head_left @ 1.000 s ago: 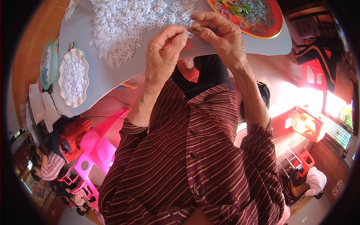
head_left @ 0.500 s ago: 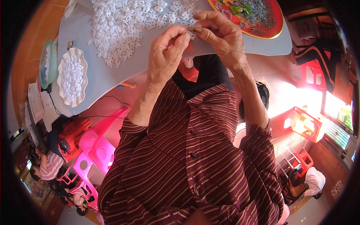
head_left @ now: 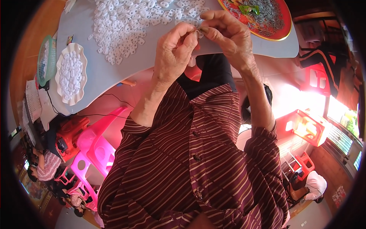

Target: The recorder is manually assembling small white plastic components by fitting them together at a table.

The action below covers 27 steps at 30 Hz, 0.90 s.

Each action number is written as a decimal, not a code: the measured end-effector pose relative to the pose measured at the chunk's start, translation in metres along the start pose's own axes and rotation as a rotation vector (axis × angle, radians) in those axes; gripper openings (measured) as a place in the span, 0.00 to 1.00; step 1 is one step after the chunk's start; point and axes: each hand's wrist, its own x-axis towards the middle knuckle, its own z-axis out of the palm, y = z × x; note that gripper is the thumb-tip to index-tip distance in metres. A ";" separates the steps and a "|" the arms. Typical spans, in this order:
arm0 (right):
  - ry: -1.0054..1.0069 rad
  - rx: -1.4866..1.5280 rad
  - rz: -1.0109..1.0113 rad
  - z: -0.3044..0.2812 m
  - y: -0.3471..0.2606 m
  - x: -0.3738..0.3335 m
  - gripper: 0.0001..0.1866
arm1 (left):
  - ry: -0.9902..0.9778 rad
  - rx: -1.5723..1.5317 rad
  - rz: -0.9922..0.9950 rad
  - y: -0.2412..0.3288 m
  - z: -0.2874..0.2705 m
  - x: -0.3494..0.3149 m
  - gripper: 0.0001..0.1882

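Note:
My left hand (head_left: 176,53) and my right hand (head_left: 233,42) meet fingertip to fingertip over the near edge of the grey table (head_left: 152,45). Thumb and forefinger of the left hand pinch a small white plastic piece, mostly covered by the fingers. My right hand is closed in a pinch against it; whatever it grips is too small to make out. Beyond the left hand spreads a heap of white plastic pieces with holes (head_left: 118,30). Close to the right hand lies a red tray with a gold rim (head_left: 284,32), holding many small grey metal parts (head_left: 268,15) and something green (head_left: 248,9).
On the table's left stand a wavy-rimmed white dish (head_left: 84,61) of white pieces and a green basket (head_left: 52,63). Pink chairs (head_left: 100,149) and a red stool (head_left: 72,133) are at lower left, another red stool (head_left: 310,128) at right. People sit in the background.
Both hands have shifted slightly right in the picture, still pinched together. The white piece between the fingertips shows less than before. The view has moved a little.

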 end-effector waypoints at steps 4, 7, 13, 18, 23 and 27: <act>-0.058 -0.060 0.027 -0.008 0.001 0.001 0.08 | 0.003 0.020 0.053 -0.003 -0.001 0.000 0.06; -0.138 -0.101 0.011 -0.014 -0.002 0.003 0.06 | -0.040 0.019 0.029 -0.003 -0.003 -0.001 0.06; -0.189 -0.214 -0.020 -0.013 -0.002 0.005 0.08 | -0.080 -0.021 0.008 -0.004 -0.005 -0.001 0.05; -0.110 -0.450 -0.048 -0.004 -0.006 0.005 0.10 | 0.029 0.154 0.232 -0.007 -0.001 -0.002 0.05; -0.123 -0.335 0.003 -0.007 -0.008 0.005 0.10 | 0.025 0.118 0.204 -0.010 -0.001 -0.001 0.05; -0.142 -0.268 0.089 -0.010 -0.022 0.003 0.09 | -0.036 0.014 0.032 -0.001 -0.003 -0.003 0.05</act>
